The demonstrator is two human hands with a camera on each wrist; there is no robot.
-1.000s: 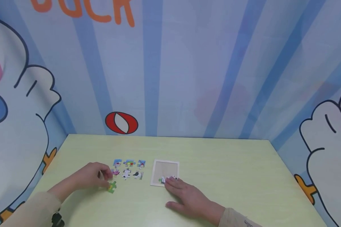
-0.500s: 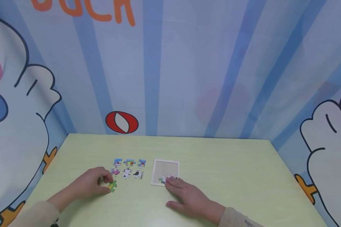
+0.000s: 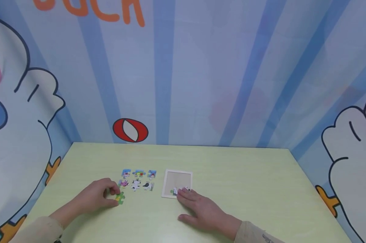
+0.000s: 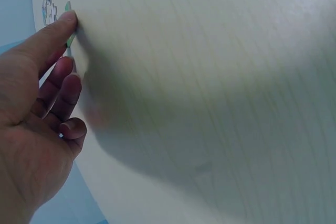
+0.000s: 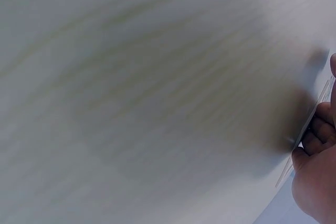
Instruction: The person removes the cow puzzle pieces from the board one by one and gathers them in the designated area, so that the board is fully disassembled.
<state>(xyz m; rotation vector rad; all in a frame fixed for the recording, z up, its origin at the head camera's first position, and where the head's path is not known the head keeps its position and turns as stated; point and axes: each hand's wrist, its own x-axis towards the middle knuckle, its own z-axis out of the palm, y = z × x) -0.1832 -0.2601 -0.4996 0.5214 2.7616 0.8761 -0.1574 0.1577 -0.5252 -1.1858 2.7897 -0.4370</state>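
Observation:
At the left of the table, my left hand (image 3: 99, 195) pinches a green and yellow jigsaw piece (image 3: 121, 198) by its left side, thumb below and index finger above. The thumb covers most of this green piece (image 4: 68, 8) in the left wrist view, and the other fingers curl loosely beneath. My right hand (image 3: 202, 211) lies with fingers extended over the lower right corner of a white-rimmed puzzle tray (image 3: 163, 184). A few placed pieces (image 3: 173, 192) show along the tray's bottom, partly hidden by those fingertips. In the right wrist view the right hand (image 5: 317, 156) rests at the tray edge.
Several loose jigsaw pieces lie in two rows between the hands, among them a sky piece (image 3: 126, 173), a pink bird piece (image 3: 124, 184) and a white piece (image 3: 136, 185). The pale table (image 3: 262, 189) meets a blue striped cloth backdrop (image 3: 192, 84) behind.
My left hand has shifted slightly down and its thumb and index finger have closed on the green jigsaw piece. The right hand and the tray have kept their places.

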